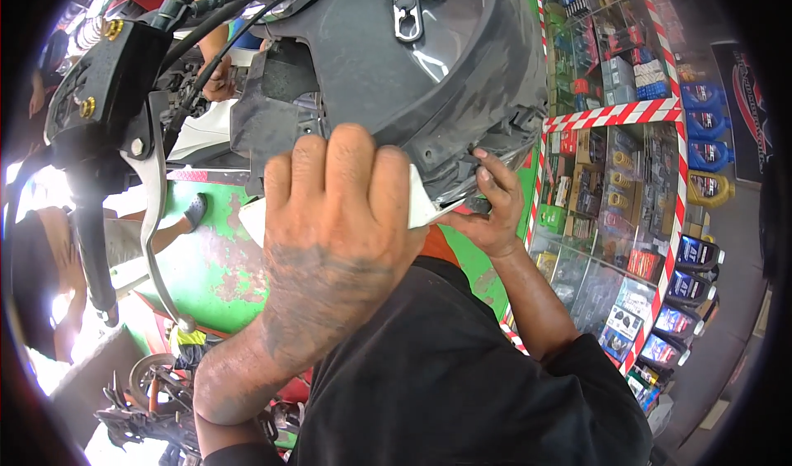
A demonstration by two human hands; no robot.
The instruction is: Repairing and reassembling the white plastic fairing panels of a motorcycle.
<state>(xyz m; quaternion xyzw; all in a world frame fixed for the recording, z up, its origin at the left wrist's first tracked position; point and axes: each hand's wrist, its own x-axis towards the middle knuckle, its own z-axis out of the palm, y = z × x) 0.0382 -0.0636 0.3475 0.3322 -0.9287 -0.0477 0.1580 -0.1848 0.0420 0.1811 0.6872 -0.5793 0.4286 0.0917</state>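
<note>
A scooter's dark grey front fairing (429,61) fills the upper middle. A white panel (422,208) sticks out below its lower edge. My left hand (338,218) is in the centre, back toward the camera, with its fingers curled over the white panel and up against the fairing. My right hand (493,206) reaches up from the right. Its fingertips pinch the fairing's lower rim beside the white panel. What lies behind my left hand is hidden.
The black handlebar with its silver brake lever (153,218) hangs at the left over a worn green platform (219,260). A glass display cabinet (610,210) with red-white striped edges holds boxes at the right, with blue oil bottles (693,255) beside it. A person (41,276) stands left, and another's hand (219,82) is at the top.
</note>
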